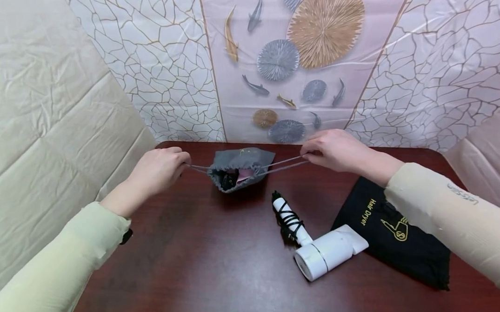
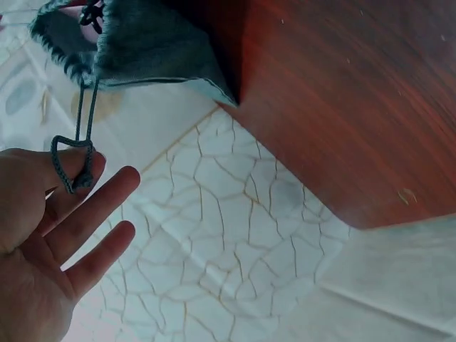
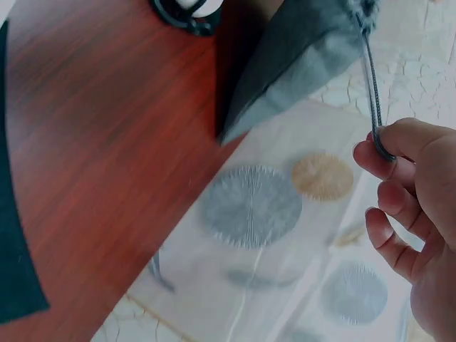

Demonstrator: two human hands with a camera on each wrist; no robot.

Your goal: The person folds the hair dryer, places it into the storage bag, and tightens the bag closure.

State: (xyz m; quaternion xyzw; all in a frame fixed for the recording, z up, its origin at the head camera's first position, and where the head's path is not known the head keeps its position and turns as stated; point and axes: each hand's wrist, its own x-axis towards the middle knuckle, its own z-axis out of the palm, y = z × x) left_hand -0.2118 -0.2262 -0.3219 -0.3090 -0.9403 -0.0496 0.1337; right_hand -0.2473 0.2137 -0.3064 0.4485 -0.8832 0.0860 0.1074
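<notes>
A grey drawstring pouch hangs or stands near the table's back edge, its gathered mouth partly open toward me. Inside it show something black and something pink. My left hand pinches the drawstring on the left side; in the left wrist view its knotted loop lies at the thumb and forefinger, other fingers loosely extended. On the opposite side, my right hand pinches the other drawstring loop between thumb and forefinger. Both cords stretch taut sideways from the pouch.
A white hair dryer lies on the dark red table, its black cord wound round the handle. Right of it, under my right forearm, lies a black bag printed "Hair Dryer". Patterned cloth hangs behind the table.
</notes>
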